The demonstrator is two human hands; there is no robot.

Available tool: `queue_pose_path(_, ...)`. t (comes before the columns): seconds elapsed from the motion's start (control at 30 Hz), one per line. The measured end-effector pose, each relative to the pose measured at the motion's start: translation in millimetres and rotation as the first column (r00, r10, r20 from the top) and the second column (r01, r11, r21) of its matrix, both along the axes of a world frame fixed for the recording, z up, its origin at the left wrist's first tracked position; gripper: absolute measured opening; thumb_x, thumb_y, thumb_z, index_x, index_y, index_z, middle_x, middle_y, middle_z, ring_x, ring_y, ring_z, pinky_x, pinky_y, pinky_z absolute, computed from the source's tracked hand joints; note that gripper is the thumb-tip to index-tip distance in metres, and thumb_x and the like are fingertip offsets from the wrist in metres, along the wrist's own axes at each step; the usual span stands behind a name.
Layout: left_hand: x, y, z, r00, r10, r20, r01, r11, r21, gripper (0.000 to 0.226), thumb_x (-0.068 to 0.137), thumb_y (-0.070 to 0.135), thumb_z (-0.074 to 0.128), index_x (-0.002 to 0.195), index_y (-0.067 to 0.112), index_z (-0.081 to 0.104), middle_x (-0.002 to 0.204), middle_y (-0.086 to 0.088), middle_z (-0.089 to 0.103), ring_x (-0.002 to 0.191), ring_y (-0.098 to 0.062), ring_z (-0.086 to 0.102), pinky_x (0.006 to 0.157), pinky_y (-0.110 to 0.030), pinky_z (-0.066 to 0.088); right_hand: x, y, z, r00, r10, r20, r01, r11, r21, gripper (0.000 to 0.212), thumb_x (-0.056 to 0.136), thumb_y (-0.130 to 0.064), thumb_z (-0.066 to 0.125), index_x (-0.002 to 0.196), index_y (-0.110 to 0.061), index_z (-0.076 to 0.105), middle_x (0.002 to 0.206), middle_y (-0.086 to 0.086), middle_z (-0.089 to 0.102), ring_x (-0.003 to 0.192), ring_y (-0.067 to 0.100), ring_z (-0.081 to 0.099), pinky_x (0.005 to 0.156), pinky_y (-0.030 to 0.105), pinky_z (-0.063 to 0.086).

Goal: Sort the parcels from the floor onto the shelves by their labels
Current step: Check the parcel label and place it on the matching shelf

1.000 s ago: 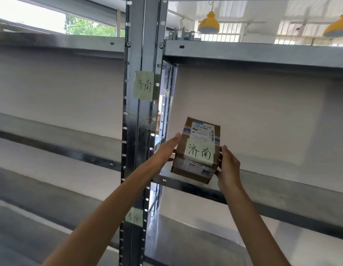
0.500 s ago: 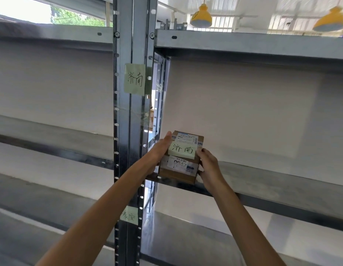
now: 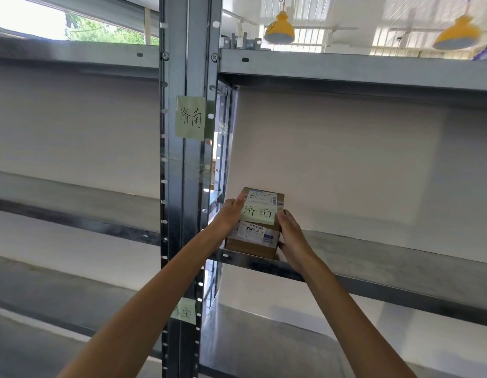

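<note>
A small brown cardboard parcel (image 3: 260,233) with a white shipping label and a pale green note reading 济南 rests on the left end of the middle metal shelf (image 3: 373,257). My left hand (image 3: 226,219) presses its left side. My right hand (image 3: 292,236) grips its right side. A matching green 济南 note (image 3: 190,116) is stuck on the steel upright (image 3: 188,173) just left of this bay.
A second green note (image 3: 183,311) marks the upright lower down, beside the lower shelf (image 3: 264,347). The top shelf (image 3: 346,68) runs overhead, with two yellow lamps (image 3: 279,30) beyond. Another shelving bay (image 3: 73,208) stands to the left.
Both hands have carried the parcel down and forward from mid-air onto the left end of the middle shelf, and they still hold its sides.
</note>
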State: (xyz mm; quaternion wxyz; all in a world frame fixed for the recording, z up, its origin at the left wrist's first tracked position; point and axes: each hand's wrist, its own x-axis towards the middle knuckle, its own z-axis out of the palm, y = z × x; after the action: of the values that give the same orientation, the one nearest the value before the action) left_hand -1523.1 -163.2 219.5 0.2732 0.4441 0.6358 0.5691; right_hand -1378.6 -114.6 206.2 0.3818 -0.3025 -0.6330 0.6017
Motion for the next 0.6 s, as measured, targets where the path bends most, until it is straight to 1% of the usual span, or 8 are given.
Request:
queue_pose_path(0.07, 2, -2, -7, 0.998, 0.055, -0.038, -0.054, 0.998, 0.034, 0.060, 0.094, 0.054, 0.033, 0.141, 0.016, 0.031, 0.131, -0.011, 0.056, 0.099, -0.022, 0.065, 0.084, -0.038, 0.057, 3, -6, 3, 0.999, -0.023, 0.025, 0.024, 1.000, -0.016, 0.052, 0.100, -0.042, 0.030, 0.148, -0.023, 0.021, 0.143, 0.000, 0.044, 0.130, 0.020, 0.045, 0.089, 0.023, 0.040)
queue_pose_path(0.13, 7, -8, -11, 0.989, 0.102, -0.107, -0.088, 0.987, 0.133, 0.061, 0.095, 0.046, 0.038, 0.147, 0.020, 0.019, 0.139, -0.002, 0.044, 0.096, -0.011, 0.061, 0.069, -0.018, 0.057, 8, -8, 0, 0.996, -0.073, 0.059, 0.074, 0.997, -0.007, 0.064, 0.098, -0.048, 0.030, 0.151, -0.023, 0.005, 0.154, 0.002, 0.030, 0.139, 0.024, 0.033, 0.104, 0.036, 0.033)
queue_pose_path(0.17, 10, -12, -12, 0.978, 0.124, -0.167, -0.092, 0.978, 0.188, 0.060, 0.096, 0.043, 0.040, 0.147, 0.021, 0.018, 0.144, -0.004, 0.038, 0.100, -0.009, 0.058, 0.067, -0.015, 0.056, 11, -9, -2, 0.991, -0.105, 0.081, 0.103, 0.994, 0.022, 0.067, 0.096, -0.051, 0.030, 0.152, -0.024, 0.004, 0.156, 0.003, 0.025, 0.141, 0.025, 0.029, 0.109, 0.040, 0.029)
queue_pose_path(0.2, 11, -14, -14, 0.957, 0.150, -0.247, -0.092, 0.968, 0.233, 0.059, 0.096, 0.043, 0.040, 0.147, 0.023, 0.018, 0.150, -0.004, 0.030, 0.114, -0.012, 0.053, 0.077, -0.020, 0.056, 14, -9, -5, 0.985, -0.142, 0.094, 0.136, 0.989, 0.062, 0.067, 0.096, -0.053, 0.030, 0.151, -0.026, 0.005, 0.157, 0.003, 0.022, 0.142, 0.025, 0.027, 0.112, 0.042, 0.026)
queue_pose_path(0.23, 11, -17, -13, 0.925, 0.178, -0.336, -0.089, 0.960, 0.265, 0.058, 0.095, 0.045, 0.039, 0.146, 0.025, 0.019, 0.155, -0.003, 0.023, 0.129, -0.018, 0.044, 0.092, -0.032, 0.053, 18, -9, -7, 0.980, -0.176, 0.096, 0.166, 0.981, 0.099, 0.066, 0.095, -0.053, 0.030, 0.151, -0.027, 0.007, 0.158, 0.002, 0.020, 0.143, 0.024, 0.025, 0.113, 0.042, 0.025)
queue_pose_path(0.3, 13, -20, -10, 0.852, 0.240, -0.466, -0.089, 0.942, 0.323, 0.053, 0.096, 0.044, 0.036, 0.145, 0.027, 0.021, 0.157, 0.000, 0.018, 0.141, -0.026, 0.028, 0.104, -0.050, 0.043, 26, -8, -8, 0.975, -0.215, 0.055, 0.207, 0.970, 0.127, 0.060, 0.096, -0.050, 0.031, 0.150, -0.029, 0.013, 0.158, 0.000, 0.018, 0.143, 0.022, 0.024, 0.114, 0.042, 0.024)
queue_pose_path(0.43, 24, -25, 1, 0.795, 0.328, -0.511, -0.098, 0.900, 0.426, 0.044, 0.099, 0.028, 0.037, 0.142, 0.029, 0.027, 0.153, 0.001, 0.027, 0.139, -0.022, 0.032, 0.104, -0.049, 0.044, 42, -11, -2, 0.970, -0.236, -0.062, 0.242, 0.963, 0.117, 0.053, 0.098, -0.043, 0.035, 0.148, -0.030, 0.022, 0.157, -0.003, 0.021, 0.142, 0.018, 0.025, 0.115, 0.042, 0.026)
queue_pose_path(0.6, 49, -29, 1, 0.776, 0.319, -0.543, -0.058, 0.895, 0.443, 0.041, 0.098, 0.026, 0.037, 0.138, 0.031, 0.032, 0.150, 0.003, 0.033, 0.137, -0.019, 0.034, 0.107, -0.049, 0.040, 70, -22, 1, 0.954, -0.282, -0.099, 0.295, 0.942, 0.161, 0.048, 0.098, -0.041, 0.037, 0.144, -0.027, 0.031, 0.153, -0.003, 0.030, 0.137, 0.016, 0.032, 0.114, 0.039, 0.029)
